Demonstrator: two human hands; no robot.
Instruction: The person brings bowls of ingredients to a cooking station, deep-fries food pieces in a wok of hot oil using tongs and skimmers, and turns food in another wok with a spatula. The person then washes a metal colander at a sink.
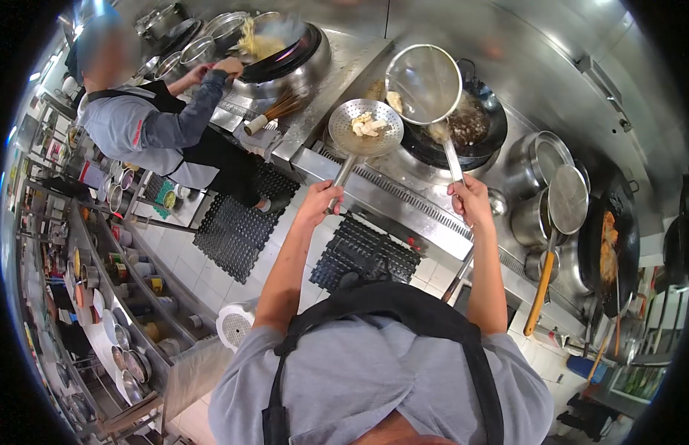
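Observation:
My left hand (322,202) is closed around the handle of a perforated skimmer (340,139). Several pale pieces of food (368,124) lie in its bowl. With my right hand (470,199) I grip the metal handle of a round fine-mesh strainer (424,83), raised beside the skimmer and partly over a wok. One pale piece (394,101) shows at the strainer's left edge. The dark wok (494,122) on the burner below contains bubbling brownish liquid, and the strainer hides part of it.
At left a co-worker (155,122) tosses food in a steaming wok (315,55). A bamboo brush (274,111) lies between the stations. Right of me stand steel pots (533,219), a wooden-handled strainer (568,200) and a wok with orange food (609,245). Black mats (248,222) cover some floor.

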